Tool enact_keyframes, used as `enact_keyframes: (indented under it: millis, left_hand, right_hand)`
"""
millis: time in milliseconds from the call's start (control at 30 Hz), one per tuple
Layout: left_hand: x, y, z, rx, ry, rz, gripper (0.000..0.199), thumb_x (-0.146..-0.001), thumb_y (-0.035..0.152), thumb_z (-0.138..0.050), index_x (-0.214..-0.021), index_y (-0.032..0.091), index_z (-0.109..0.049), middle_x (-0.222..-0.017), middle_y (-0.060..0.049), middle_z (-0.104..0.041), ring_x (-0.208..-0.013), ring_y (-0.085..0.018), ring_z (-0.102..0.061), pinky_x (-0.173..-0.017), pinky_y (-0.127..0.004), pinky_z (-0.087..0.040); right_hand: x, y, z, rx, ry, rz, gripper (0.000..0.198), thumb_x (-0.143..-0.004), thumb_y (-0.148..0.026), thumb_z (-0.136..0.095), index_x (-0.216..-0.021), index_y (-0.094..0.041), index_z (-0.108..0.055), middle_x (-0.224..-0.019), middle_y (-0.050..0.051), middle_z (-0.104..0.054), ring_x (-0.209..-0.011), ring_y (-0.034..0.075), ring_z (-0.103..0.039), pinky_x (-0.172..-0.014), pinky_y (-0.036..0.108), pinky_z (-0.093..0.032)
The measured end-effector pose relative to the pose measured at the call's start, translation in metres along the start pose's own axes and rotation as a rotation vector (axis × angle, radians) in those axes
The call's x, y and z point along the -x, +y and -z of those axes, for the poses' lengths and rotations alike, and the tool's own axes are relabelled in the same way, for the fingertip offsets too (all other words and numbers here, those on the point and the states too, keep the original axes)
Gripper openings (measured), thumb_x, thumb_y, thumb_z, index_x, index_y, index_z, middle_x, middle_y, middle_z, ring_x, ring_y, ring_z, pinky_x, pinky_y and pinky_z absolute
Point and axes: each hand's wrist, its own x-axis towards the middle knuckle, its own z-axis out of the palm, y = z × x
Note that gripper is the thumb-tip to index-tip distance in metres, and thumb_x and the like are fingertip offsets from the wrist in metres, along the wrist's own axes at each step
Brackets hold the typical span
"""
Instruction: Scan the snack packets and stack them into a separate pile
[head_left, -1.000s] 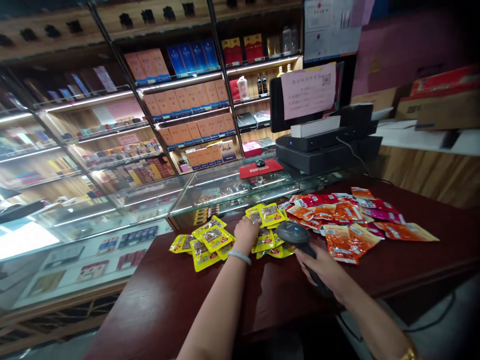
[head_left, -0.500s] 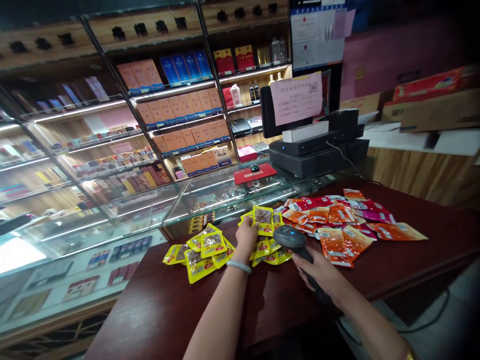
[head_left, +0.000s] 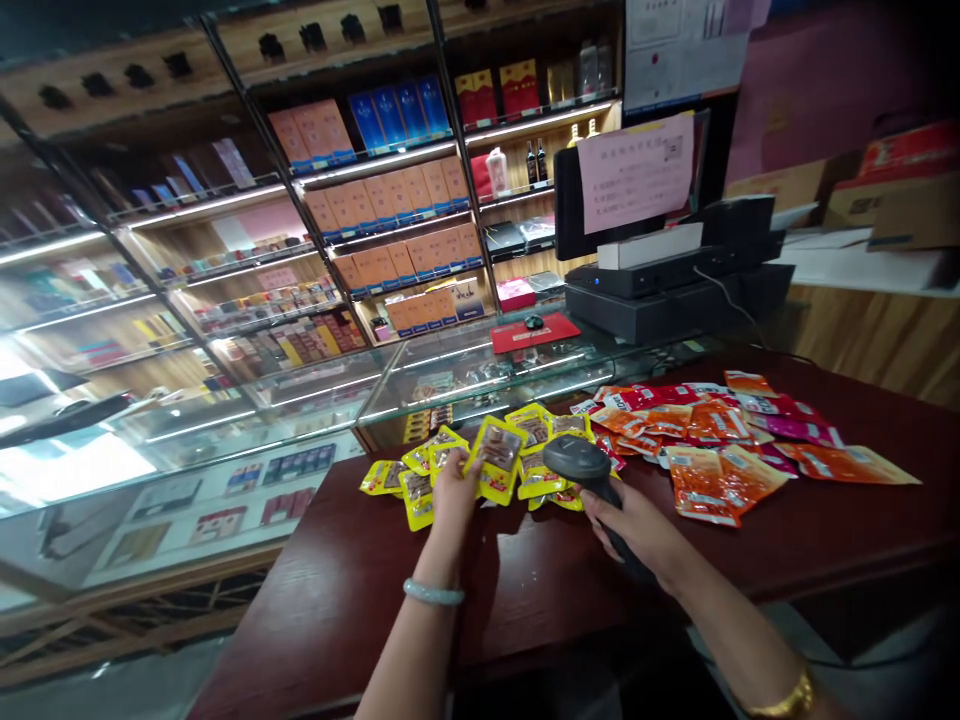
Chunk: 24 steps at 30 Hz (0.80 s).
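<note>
My left hand (head_left: 455, 486) grips a yellow snack packet (head_left: 498, 459) by its left edge, holding it tilted up above the table. Under and left of that hand lies a loose pile of similar yellow packets (head_left: 416, 498). Another group of yellow packets (head_left: 537, 472) sits between the held one and the scanner. In my right hand (head_left: 632, 532) is a dark grey handheld barcode scanner (head_left: 576, 458), its fingers wrapped round the handle. The scanner's head is just right of the held packet, apart from it.
Orange and red snack packets (head_left: 712, 425) are heaped on the right of the dark red table (head_left: 337, 600). Behind stand a glass display counter (head_left: 420, 375), a mouse on a red mat (head_left: 536, 333), and a monitor with a pink paper sheet (head_left: 637, 175). Stocked shelves line the back.
My left hand has moved left from the right-hand yellow group, carrying one packet raised in its fingers. My right hand still holds the scanner. The view has shifted slightly.
</note>
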Motion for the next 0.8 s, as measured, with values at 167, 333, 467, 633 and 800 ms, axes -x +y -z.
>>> enact_keyframes:
  millis: [167,333,467,633,800]
  left_hand:
    - [0.004,0.004,0.046,-0.439,0.438,-0.015,0.042,-0.082,0.047,-0.060,-0.115,0.021,-0.058,-0.117,-0.012,-0.064,-0.115,-0.032,-0.053,-0.096,-0.043,-0.038]
    - [0.010,0.035,0.010,-0.413,0.026,-0.234,0.036,-0.088,0.053,-0.052,-0.092,0.022,-0.070,-0.097,-0.009,-0.071,-0.100,-0.026,-0.061,-0.092,-0.036,-0.041]
    - [-0.009,0.052,-0.042,-0.368,-0.193,-0.195,0.045,-0.090,0.054,-0.046,-0.094,0.017,-0.071,-0.099,-0.015,-0.072,-0.096,-0.026,-0.065,-0.083,-0.033,-0.044]
    - [-0.049,0.059,-0.083,-0.347,-0.295,-0.067,0.038,-0.085,0.043,-0.058,-0.101,0.011,-0.070,-0.107,-0.023,-0.070,-0.106,-0.029,-0.065,-0.087,-0.033,-0.045]
    - [-0.063,0.051,-0.095,-0.257,-0.272,-0.038,0.029,-0.081,0.040,-0.063,-0.095,0.014,-0.069,-0.099,-0.017,-0.072,-0.093,-0.026,-0.068,-0.078,-0.030,-0.047]
  right_hand:
    - [0.000,0.002,0.003,0.003,0.015,0.006,0.048,-0.076,-0.064,-0.067,-0.090,-0.022,-0.049,-0.051,-0.011,-0.044,-0.036,0.006,-0.036,-0.034,0.018,-0.030]
    - [-0.002,0.004,0.006,-0.004,0.052,-0.011,0.048,-0.074,-0.064,-0.068,-0.088,-0.023,-0.047,-0.052,-0.011,-0.045,-0.036,0.006,-0.037,-0.034,0.018,-0.028]
    - [-0.002,0.004,0.007,-0.002,0.054,-0.027,0.051,-0.073,-0.065,-0.069,-0.091,-0.023,-0.048,-0.052,-0.011,-0.045,-0.036,0.007,-0.037,-0.034,0.018,-0.028]
    - [-0.003,0.004,0.007,0.040,0.028,-0.022,0.049,-0.077,-0.064,-0.065,-0.094,-0.022,-0.048,-0.052,-0.012,-0.044,-0.036,0.006,-0.035,-0.034,0.018,-0.029]
    - [-0.007,0.005,0.010,0.070,0.032,-0.012,0.047,-0.078,-0.064,-0.064,-0.090,-0.022,-0.047,-0.050,-0.012,-0.045,-0.035,0.006,-0.036,-0.034,0.018,-0.030]
